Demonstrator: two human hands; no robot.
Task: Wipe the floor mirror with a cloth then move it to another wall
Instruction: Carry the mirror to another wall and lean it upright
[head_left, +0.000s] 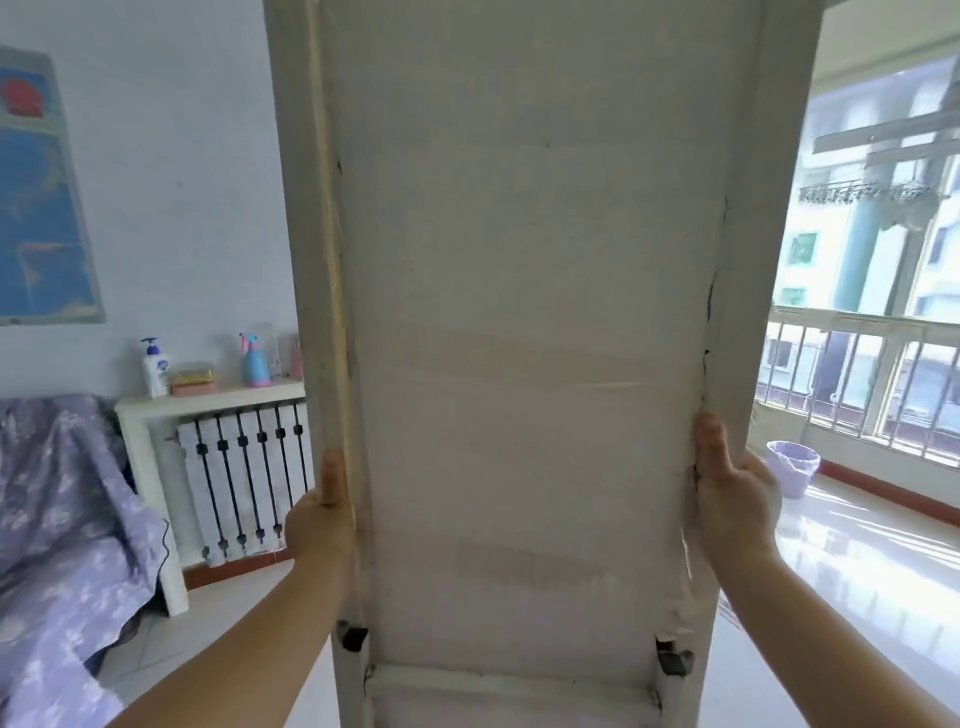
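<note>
The tall floor mirror (524, 322) fills the middle of the head view with its white backing board turned toward me; the glass side is hidden. My left hand (321, 512) grips its left frame edge, thumb lying up along the frame. On the opposite frame edge my right hand (730, 493) holds at about the same height. The mirror stands roughly upright and its top runs out of view. No cloth is visible.
A bed with a purple flowered cover (62, 530) lies at the left. Behind it a white radiator cover (228, 467) carries bottles (153, 369) on its shelf. A lilac bin (792, 467) stands on the glossy floor by the railed window (872, 374) at right.
</note>
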